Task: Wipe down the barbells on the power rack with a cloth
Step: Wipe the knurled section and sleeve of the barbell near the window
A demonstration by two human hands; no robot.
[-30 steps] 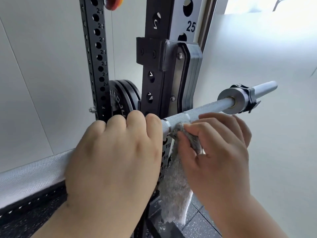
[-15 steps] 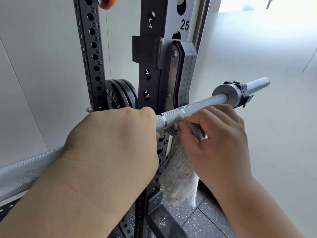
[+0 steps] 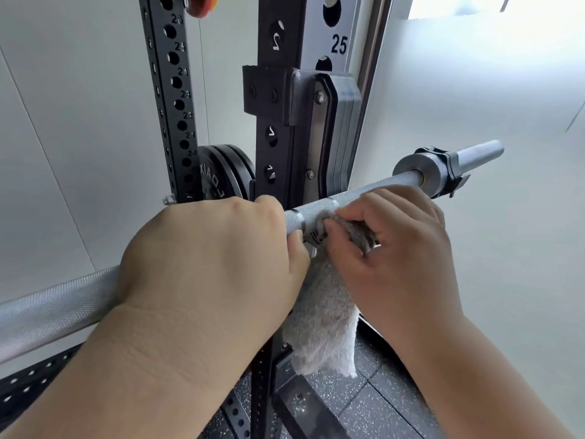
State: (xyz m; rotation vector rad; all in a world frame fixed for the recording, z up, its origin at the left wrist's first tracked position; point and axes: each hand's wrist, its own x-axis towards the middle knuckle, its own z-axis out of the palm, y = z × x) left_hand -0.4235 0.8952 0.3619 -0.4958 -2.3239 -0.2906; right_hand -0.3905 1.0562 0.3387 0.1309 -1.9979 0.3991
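Closest to the camera, two bare forearms reach in from the bottom edge. The left hand [image 3: 209, 264] is wrapped over the barbell [image 3: 57, 308], its fingers curled round the knurled steel and gripping it. Just beside it, the right hand [image 3: 399, 248] has its fingers [image 3: 380, 204] curled over the same bar, with the thumb pinching a grey cloth [image 3: 323, 327] against the metal. The cloth is bunched at the bar between the two hands, and its loose end hangs straight down below them (fluffy, towel-like pile).

Under the hands lies the floor [image 3: 373, 403], dark speckled rubber laid in tiles with visible seams. A black beam with holes [image 3: 31, 381] runs low at the left, and the rack's foot [image 3: 304, 403] sits on the floor beneath the cloth.

Behind the hands stands the black upright [image 3: 275, 137] of the power rack, with large holes and a printed 25 near the top. A grey hook [image 3: 335, 122] bolted to it carries the barbell, which slopes up to the right. Black weight plates [image 3: 221, 172] hang between this upright and a thinner numbered post [image 3: 171, 90] at the left.

Farther right, past the hook, the bar ends in a sleeve [image 3: 478, 153] with a clamp collar [image 3: 443, 172] on it.

Beyond all this is a plain pale wall [image 3: 63, 122], with bright daylight [image 3: 474, 4] at the top right.
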